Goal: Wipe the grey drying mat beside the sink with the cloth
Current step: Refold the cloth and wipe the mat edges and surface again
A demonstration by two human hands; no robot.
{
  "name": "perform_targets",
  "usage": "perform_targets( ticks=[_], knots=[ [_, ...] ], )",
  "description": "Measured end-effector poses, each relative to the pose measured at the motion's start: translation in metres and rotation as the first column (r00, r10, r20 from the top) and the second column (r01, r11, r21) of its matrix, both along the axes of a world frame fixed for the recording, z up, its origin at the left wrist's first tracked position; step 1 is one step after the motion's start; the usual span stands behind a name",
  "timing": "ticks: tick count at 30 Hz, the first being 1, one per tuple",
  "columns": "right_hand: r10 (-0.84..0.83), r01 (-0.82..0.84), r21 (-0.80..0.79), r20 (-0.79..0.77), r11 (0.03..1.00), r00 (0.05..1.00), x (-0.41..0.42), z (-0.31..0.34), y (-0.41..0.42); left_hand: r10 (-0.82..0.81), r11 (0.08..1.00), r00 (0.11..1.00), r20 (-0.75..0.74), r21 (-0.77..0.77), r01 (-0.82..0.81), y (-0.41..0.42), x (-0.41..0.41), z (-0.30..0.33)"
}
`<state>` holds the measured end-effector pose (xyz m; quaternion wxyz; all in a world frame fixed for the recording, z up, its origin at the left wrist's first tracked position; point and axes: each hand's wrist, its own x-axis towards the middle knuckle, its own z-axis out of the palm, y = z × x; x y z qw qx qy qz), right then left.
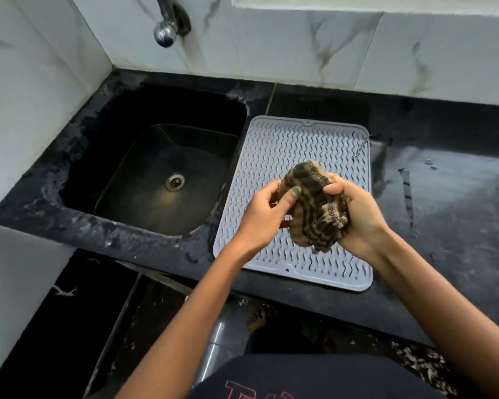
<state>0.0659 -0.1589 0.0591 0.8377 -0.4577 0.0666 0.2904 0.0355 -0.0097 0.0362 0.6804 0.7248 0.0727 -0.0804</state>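
Black stone counter [458,214] runs along a white marble-veined tiled wall [300,47], with a dark sink [162,180] set into it at the left and a chrome tap [165,33] above. Your mat [274,145] lies flat just beside the sink's right edge: grey, rectangular with rounded corners, apparently soft rubber, its face covered in rows of raised wavy ribs inside a low rim. You hold the cloth [314,205] bunched into a thick wad over the mat's middle; whether it touches the ribs cannot be told. It is a coarse woven fabric, brown and tan with dark stripes. Your left hand [264,217] is closed on its left side, thumb pressed across the front; your right hand [357,211] grips the right side, fingers curled into the folds. No wiping contact is evident yet. Risks, as judged: a wad this tight would ride the rib tops and leave the channels unwiped; flatten it first. The mat looks light and unanchored, so a hard stroke towards the sink could slide it over that edge. The near rim sits close to the counter front, so a pull towards you may drag it off.
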Motion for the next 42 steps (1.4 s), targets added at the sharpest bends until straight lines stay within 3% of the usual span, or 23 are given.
perform_targets(
  ticks=[5,8,11,17,20,24,28,30,32,34,37,39,40,41,42],
  knots=[
    [0.067,-0.025,-0.259,0.156,0.965,0.986,0.013,0.007,-0.016,0.184,0.977,0.975,0.126,0.087,-0.195,-0.008,0.012,0.011],
    [0.259,-0.025,-0.492,0.414,0.870,0.872,0.017,0.010,-0.027,0.141,0.955,0.957,0.253,0.219,-0.199,-0.013,0.024,0.021],
    [0.427,0.022,-0.658,0.514,0.753,0.744,0.021,0.015,-0.033,0.057,0.968,0.961,0.272,0.221,-0.121,-0.013,0.037,0.032],
    [0.528,0.256,-0.858,0.483,0.446,0.699,0.032,0.017,-0.050,-0.189,0.951,0.954,0.233,0.286,0.119,0.000,0.054,0.054],
    [0.520,0.179,-0.834,0.478,0.523,0.708,0.035,0.025,-0.055,-0.177,0.945,0.936,0.303,0.317,0.076,0.004,0.060,0.064],
    [0.406,-0.114,-0.538,0.462,0.835,0.789,0.037,0.028,-0.055,-0.068,0.951,0.931,0.359,0.306,-0.048,0.003,0.064,0.064],
    [0.241,-0.079,-0.361,0.430,0.929,0.870,0.036,0.023,-0.050,0.050,0.839,0.934,0.354,0.492,-0.231,-0.003,0.061,0.054],
    [0.179,-0.054,-0.297,0.411,0.953,0.894,0.036,0.020,-0.047,-0.025,0.909,0.960,0.280,0.406,-0.095,-0.006,0.055,0.051],
    [0.123,-0.051,-0.195,0.378,0.979,0.918,0.035,0.018,-0.045,-0.236,0.963,0.967,0.099,0.154,0.219,-0.011,0.045,0.044],
    [0.111,-0.075,-0.124,0.319,0.989,0.941,0.036,0.018,-0.047,-0.337,0.941,0.941,-0.013,-0.013,0.337,-0.016,0.036,0.033],
    [0.170,-0.144,-0.123,0.236,0.982,0.957,0.036,0.017,-0.049,-0.260,0.966,0.963,-0.078,-0.024,0.259,-0.024,0.033,0.018],
    [0.126,-0.085,-0.213,0.192,0.973,0.973,0.035,0.011,-0.045,-0.204,0.979,0.971,-0.126,-0.013,0.204,-0.029,0.036,0.011],
    [0.073,0.006,-0.335,0.221,0.942,0.973,0.034,0.008,-0.041,-0.162,0.986,0.976,-0.147,0.006,0.164,-0.032,0.037,0.007],
    [0.017,0.152,-0.512,0.310,0.846,0.951,0.033,0.004,-0.037,-0.099,0.994,0.982,-0.161,0.023,0.104,-0.034,0.039,0.003],
    [-0.020,0.337,-0.659,0.440,0.672,0.898,0.032,0.001,-0.034,-0.021,0.999,0.985,-0.174,0.024,0.025,-0.037,0.040,-0.001]
  ],
)
